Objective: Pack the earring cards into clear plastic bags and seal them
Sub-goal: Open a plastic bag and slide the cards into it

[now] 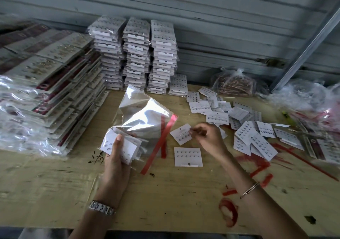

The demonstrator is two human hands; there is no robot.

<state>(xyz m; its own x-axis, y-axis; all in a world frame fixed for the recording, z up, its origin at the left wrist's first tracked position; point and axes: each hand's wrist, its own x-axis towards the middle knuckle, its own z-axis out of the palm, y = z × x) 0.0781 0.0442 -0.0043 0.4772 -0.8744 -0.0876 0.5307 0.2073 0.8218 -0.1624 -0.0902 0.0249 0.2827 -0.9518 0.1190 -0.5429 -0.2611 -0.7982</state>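
Note:
My left hand [116, 157] grips a bundle of white earring cards [127, 146] together with the bottom of a clear plastic bag [145, 117], which rises open toward the back; its red seal strip [161, 139] hangs on the right side. My right hand [206, 137] pinches the edge of a single white earring card [180, 133] just above the table. Another card [187, 156] lies flat below it. Several loose cards [244, 128] are scattered to the right.
Tall stacks of bagged cards [136, 54] stand at the back by the wall. Larger bagged card packs [47, 87] pile up on the left. Plastic bags [303, 100] and a bag of reddish items [233, 84] sit at the right. The plywood table [165, 198] has red markings.

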